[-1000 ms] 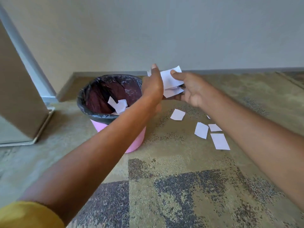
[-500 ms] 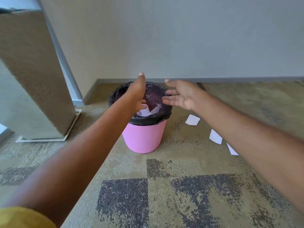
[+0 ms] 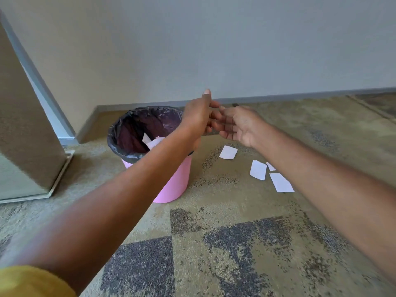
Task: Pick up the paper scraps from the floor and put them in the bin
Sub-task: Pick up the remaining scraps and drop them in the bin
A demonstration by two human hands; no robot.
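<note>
Mostly rect. white scraps (image 3: 258,169), flat on carpet (image 3: 214,232) nr pink bin (image 3: 173,185)

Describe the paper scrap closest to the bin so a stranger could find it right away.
Find the pink bin with the black liner, standing on the patterned carpet near the wall. Look at the floor on its right. The scrap meant lies alone, nearest the bin and the wall; three other scraps huddle together farther right.
</note>
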